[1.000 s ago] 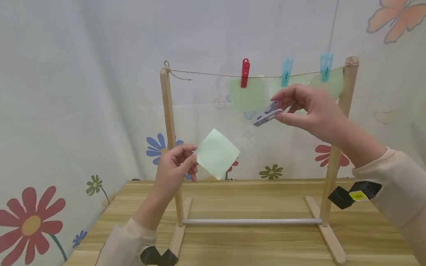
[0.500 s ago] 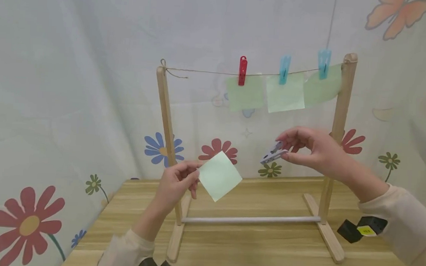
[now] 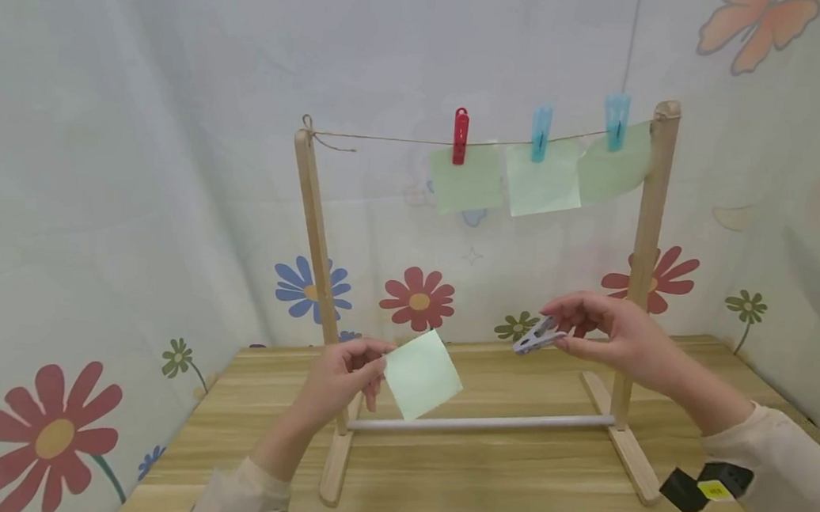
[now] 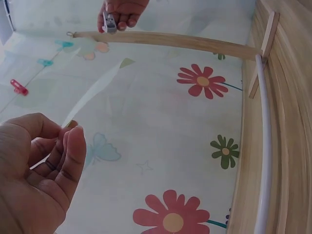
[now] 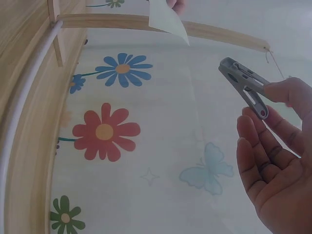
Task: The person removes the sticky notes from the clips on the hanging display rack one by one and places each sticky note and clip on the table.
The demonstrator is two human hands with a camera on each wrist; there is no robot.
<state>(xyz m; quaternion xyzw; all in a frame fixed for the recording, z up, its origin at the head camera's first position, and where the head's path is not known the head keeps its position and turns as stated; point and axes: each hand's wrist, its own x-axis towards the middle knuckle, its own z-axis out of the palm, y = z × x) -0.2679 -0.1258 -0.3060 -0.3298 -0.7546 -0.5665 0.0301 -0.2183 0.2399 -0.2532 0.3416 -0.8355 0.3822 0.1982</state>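
In the head view my left hand (image 3: 341, 374) pinches a pale green square of paper (image 3: 423, 376) by one corner, left of centre. The left wrist view shows that paper (image 4: 95, 90) nearly edge-on, between thumb and fingers. My right hand (image 3: 614, 338) holds a grey clothespin (image 3: 538, 336) by its handle ends, its nose pointing left toward the paper. In the right wrist view the clothespin (image 5: 243, 85) sits between thumb and fingertips. Above both hands a string (image 3: 382, 137) carries three green papers, held by a red clothespin (image 3: 460, 136) and two blue clothespins (image 3: 541, 134).
The string runs between two wooden posts (image 3: 651, 225) of a stand. A white rod (image 3: 484, 425) joins the posts low down, close over the wooden table (image 3: 479, 491). Behind hangs a pale cloth (image 3: 172, 192) printed with flowers and butterflies.
Both hands have come down, the right hand much further, from in front of the hanging papers to below them. Paper and clothespin stay in their grips; the middle and right hanging papers now show uncovered.
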